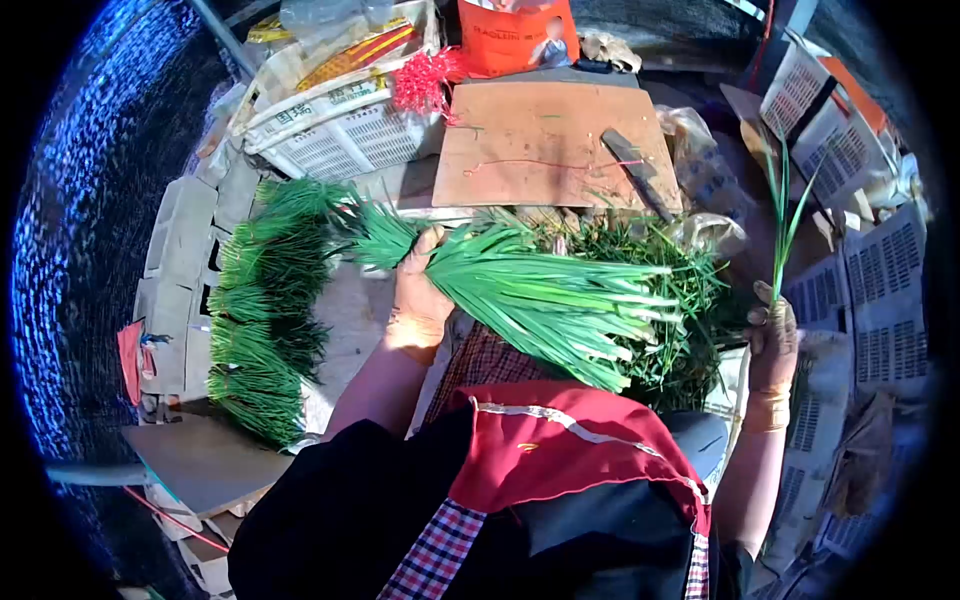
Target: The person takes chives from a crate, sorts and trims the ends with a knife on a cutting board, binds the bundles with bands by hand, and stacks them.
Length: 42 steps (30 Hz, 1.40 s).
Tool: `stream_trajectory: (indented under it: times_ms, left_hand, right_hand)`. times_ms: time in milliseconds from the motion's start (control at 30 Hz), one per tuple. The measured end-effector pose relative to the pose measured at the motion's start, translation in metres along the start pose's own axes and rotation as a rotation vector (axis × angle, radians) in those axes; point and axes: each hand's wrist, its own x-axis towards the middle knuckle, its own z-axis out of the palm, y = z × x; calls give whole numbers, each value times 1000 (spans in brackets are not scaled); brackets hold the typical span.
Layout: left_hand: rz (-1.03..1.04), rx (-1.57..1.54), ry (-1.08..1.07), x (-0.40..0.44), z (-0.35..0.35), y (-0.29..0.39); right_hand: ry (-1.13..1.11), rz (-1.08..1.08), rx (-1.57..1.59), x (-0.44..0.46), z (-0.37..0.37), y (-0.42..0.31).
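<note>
My left hand [420,295], in a thin glove, is wrapped round a large bunch of long green leaves [530,290] with pale ends pointing right. On the right side, my right hand [773,340], gloved too, pinches a few loose green stalks [781,225] that stand upright above its fingers. Several tied green bundles [250,310] are stacked in a curved row to the left. A heap of loose, tangled greens [690,310] lies beneath and beside the pale ends of the held bunch.
Ahead is a wooden board [550,140] with a knife [637,172] and a red string. A white crate [350,130] with pink-red ties [425,82] stands at the back left, near an orange bag [515,40]. More crates [885,300] line the right side.
</note>
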Motion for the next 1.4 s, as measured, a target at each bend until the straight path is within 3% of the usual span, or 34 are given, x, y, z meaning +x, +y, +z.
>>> stream_trajectory:
  times_ms: [67,100,133,267,300,333,400,467,533,567,600,633,667,733,800,833,867,933,967,1000,1067,1100,1133,1200,1267,1333,1367,1400]
  left_hand:
    - [-122,21,-53,-2,21,6]
    - [-29,-16,-46,-3,17,4]
    - [-22,86,-12,2,13,-6]
    - [-105,12,-128,9,24,-7]
    - [-72,57,-106,10,19,-8]
    - [-96,-23,-166,12,13,-10]
    - [-54,108,-204,9,21,-4]
    - [-22,49,-271,16,15,-7]
    - [-3,13,-202,15,13,-10]
    - [-150,-27,-183,13,15,-3]
    - [-80,-35,-91,10,16,-6]
    - [-48,-66,-199,10,17,-7]
    - [-8,-99,-306,12,18,-7]
    - [40,-122,-103,11,17,-9]
    - [115,-13,-112,14,16,-9]
    - [97,-31,-47,14,10,-10]
    - [81,-46,21,13,8,-9]
    - [61,-95,3,13,4,-11]
    - [53,-102,23,14,4,-10]
    - [48,-108,46,13,3,-10]
    - [2,-126,78,12,11,-8]
    - [2,-103,44,13,10,-9]
    - [23,-79,-10,12,7,-9]
    - [39,-45,86,14,3,-10]
    - [31,-67,44,12,10,-9]
    - [63,-17,229,10,17,-9]
    - [24,-87,183,11,16,-9]
    - [24,-86,183,11,15,-9]
  right_hand:
    - [-79,14,35,5,31,0]
    - [-141,18,-22,9,43,-1]
    - [-208,18,-68,14,45,3]
    - [-408,80,-231,18,96,16]
    - [-445,14,-228,15,112,26]
    - [-555,-78,-420,21,109,39]
    - [-729,-189,-815,10,127,14]
    - [-754,-253,-868,16,126,18]
    - [-800,-108,-847,21,123,18]
    - [-831,-120,-852,26,120,22]
    - [-851,-123,-873,28,120,20]
    - [-870,-166,-946,30,120,14]
    - [-866,21,-892,25,129,-3]
    - [-668,-268,-878,40,116,26]
    - [-186,-581,-853,50,111,22]
    - [-132,-408,-619,60,96,29]
    - [-230,-277,-454,41,95,11]
    - [-592,-231,-451,22,72,21]
    - [-719,-368,-657,13,71,19]
    - [-706,-543,-759,3,74,20]
    - [-690,-194,-823,3,71,25]
    - [-598,-352,-794,6,67,33]
    - [-573,-285,-633,9,70,27]
    - [-480,107,-345,15,80,3]
    - [-452,39,-222,19,96,-16]
    - [-387,117,7,34,98,-5]
    - [-479,128,251,42,103,4]
    - [-364,165,370,36,109,12]
